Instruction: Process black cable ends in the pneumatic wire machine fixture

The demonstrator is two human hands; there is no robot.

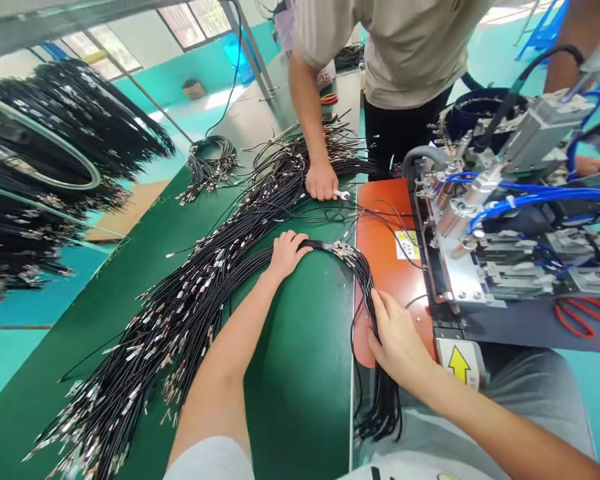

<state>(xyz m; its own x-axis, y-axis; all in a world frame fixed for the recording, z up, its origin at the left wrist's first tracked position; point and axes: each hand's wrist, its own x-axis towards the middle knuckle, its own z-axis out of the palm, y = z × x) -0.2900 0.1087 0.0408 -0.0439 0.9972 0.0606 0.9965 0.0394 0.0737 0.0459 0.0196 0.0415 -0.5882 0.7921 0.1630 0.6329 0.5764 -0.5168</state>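
Observation:
My left hand (285, 253) rests on a bundle of thin black wires (347, 257) that arcs across the green table, fingers curled over the strands near their metal terminals. My right hand (397, 340) lies on the same bundle where it runs down over the table's edge beside the orange plate (385, 267), fingers pressed on the wires. A large spread of black wires with metal terminals (180, 313) lies to the left of my left arm.
A co-worker in a beige shirt stands across the table, one hand (321, 180) on the wire pile. A machine with blue hoses (505, 220) sits at right, red scissors (580, 317) beside it. More wire bundles (55, 153) hang at left.

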